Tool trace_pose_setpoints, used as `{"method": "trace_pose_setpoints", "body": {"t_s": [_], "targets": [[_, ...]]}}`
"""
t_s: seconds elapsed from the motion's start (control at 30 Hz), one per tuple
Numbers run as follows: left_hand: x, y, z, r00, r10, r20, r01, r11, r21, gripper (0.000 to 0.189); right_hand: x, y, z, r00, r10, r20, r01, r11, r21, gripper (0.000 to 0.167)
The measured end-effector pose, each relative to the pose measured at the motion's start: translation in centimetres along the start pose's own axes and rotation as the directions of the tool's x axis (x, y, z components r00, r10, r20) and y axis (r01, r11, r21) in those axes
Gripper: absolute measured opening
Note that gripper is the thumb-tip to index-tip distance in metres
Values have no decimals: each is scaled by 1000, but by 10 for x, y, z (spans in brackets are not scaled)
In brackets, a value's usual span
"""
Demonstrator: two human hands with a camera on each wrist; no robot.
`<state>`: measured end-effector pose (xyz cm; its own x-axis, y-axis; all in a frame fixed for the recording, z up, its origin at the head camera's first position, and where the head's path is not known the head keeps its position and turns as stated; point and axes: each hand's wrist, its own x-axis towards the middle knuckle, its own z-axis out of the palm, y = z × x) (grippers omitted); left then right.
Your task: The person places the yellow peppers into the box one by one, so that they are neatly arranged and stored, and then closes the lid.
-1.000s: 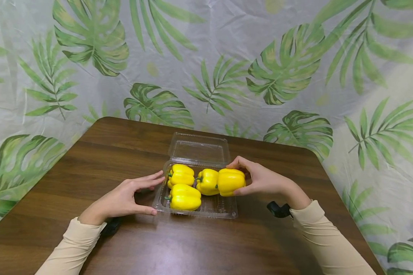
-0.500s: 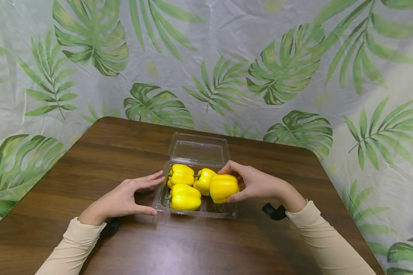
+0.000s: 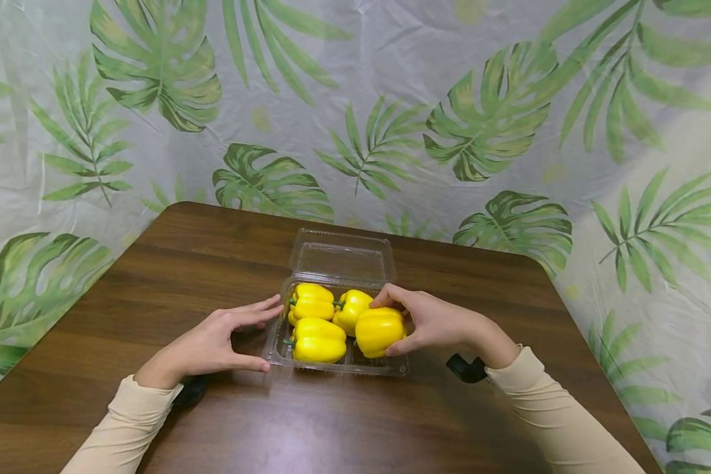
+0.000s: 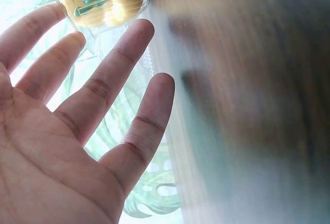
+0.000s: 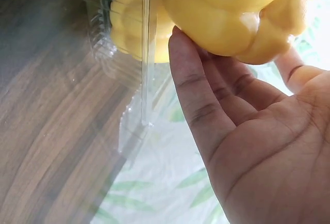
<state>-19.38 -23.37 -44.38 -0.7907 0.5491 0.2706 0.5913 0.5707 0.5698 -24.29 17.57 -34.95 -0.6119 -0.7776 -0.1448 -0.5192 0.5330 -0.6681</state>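
Observation:
My right hand (image 3: pixel 444 324) grips a yellow bell pepper (image 3: pixel 380 332) between thumb and fingers, over the right front part of a clear plastic clamshell box (image 3: pixel 338 368). In the right wrist view, the pepper's lobed end (image 5: pixel 232 15) shows above the fingers, close to the box wall. Inside the box lie a back left pepper (image 3: pixel 312 303), a front left pepper (image 3: pixel 320 340) and a back right pepper (image 3: pixel 351 311), partly behind the held one. With straight, spread fingers, my left hand (image 3: pixel 213 339) touches or nearly touches the box's left side.
The box's hinged lid (image 3: pixel 343 257) lies folded back behind it. All this is on a brown wooden table (image 3: pixel 225 421), whose far edge runs along a leaf-patterned cloth (image 3: pixel 379 72). A black strap piece (image 3: pixel 467 368) sits below the right wrist.
My right hand has brought the held pepper left, toward the front and lower over the box. The back right pepper has shifted slightly left. My left hand stays still.

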Motion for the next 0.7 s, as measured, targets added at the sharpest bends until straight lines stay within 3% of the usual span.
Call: {"method": "trace_pose_setpoints", "body": {"t_s": [0.7], "targets": [[0,0,0,1000,-3,0,3,1000,-2,93,-5,1,-6,1000,0,-7,0,1000,25,67]]}}
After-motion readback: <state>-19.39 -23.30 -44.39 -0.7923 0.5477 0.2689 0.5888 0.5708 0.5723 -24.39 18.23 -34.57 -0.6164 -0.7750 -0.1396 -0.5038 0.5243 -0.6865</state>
